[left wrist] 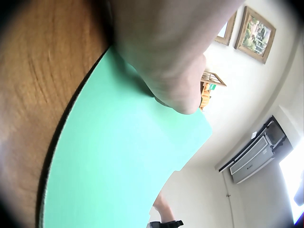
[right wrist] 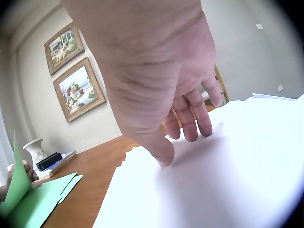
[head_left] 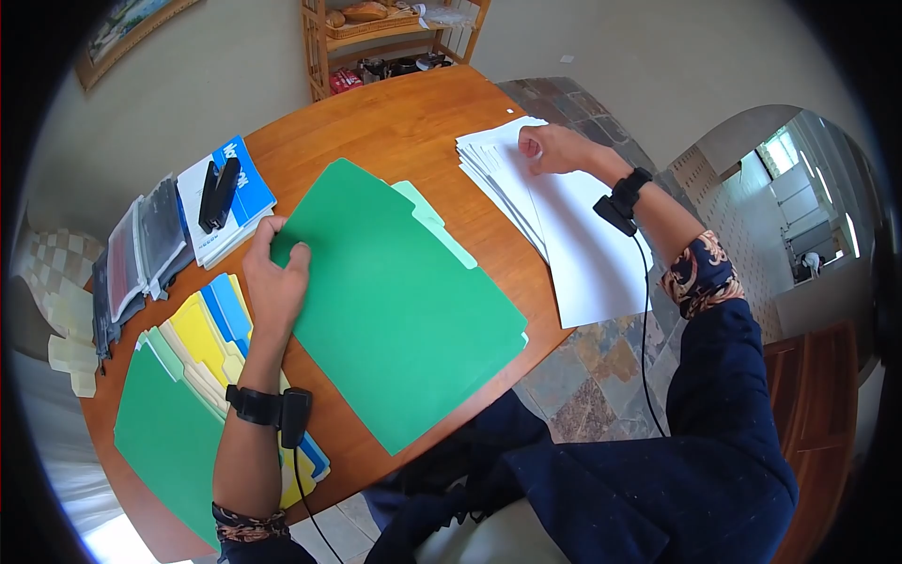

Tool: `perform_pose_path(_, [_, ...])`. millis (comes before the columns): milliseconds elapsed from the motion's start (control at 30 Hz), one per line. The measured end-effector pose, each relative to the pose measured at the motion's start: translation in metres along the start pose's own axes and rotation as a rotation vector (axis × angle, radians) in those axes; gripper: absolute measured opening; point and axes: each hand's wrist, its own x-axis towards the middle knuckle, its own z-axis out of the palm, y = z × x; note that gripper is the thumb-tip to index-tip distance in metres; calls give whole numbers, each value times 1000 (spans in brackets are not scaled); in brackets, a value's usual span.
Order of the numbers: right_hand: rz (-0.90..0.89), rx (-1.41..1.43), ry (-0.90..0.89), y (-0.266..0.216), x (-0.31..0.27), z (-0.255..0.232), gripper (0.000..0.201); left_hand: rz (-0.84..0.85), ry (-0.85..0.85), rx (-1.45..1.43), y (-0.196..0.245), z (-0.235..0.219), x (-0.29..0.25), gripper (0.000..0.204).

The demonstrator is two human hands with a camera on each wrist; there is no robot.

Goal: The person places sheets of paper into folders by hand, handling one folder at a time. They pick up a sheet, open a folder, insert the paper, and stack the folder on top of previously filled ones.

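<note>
A green file folder [head_left: 404, 301] with tabs along its far edge lies across the middle of the table. My left hand [head_left: 274, 274] grips the folder's left edge, thumb on the upper face and fingers around the edge. In the right wrist view the green cover [right wrist: 18, 178] stands raised beside that hand. My right hand [head_left: 562, 150] is over the far end of a stack of white paper sheets [head_left: 592, 254]. Its fingers [right wrist: 191, 130] point down, loosely bent, with the tips close to the top sheet and no sheet between thumb and fingers.
More folders [head_left: 174, 423] in green, yellow and blue lie fanned at the left. Behind them are a black stapler [head_left: 218, 195] on blue-and-white booklets [head_left: 246, 188] and zip pouches [head_left: 150, 244]. The paper stack overhangs the table's right edge. A wooden shelf [head_left: 315, 47] stands beyond the table.
</note>
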Motion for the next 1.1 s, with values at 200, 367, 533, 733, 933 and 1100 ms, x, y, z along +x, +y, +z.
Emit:
perform_pose_path(200, [84, -103, -73, 0, -14, -4, 64, 1, 15, -17, -2, 0, -1, 17])
perform_pose_path(367, [158, -175, -128, 1, -20, -1, 75, 28, 27, -5, -2, 1, 0, 16])
perform_pose_path(533, [205, -203, -165, -4, -18, -4, 76, 9, 23, -42, -3, 1, 0, 15])
perform_pose_path(733, [211, -149, -169, -5, -17, -2, 75, 18, 47, -134, -6, 0, 0, 14])
perform_pose_path(933, [215, -97, -138, -14, -24, -7, 73, -54, 116, -453, -13, -4, 4, 19])
perform_pose_path(1100, [138, -124, -48, -10, -24, -3, 62, -153, 229, -698, -6, -10, 11, 21])
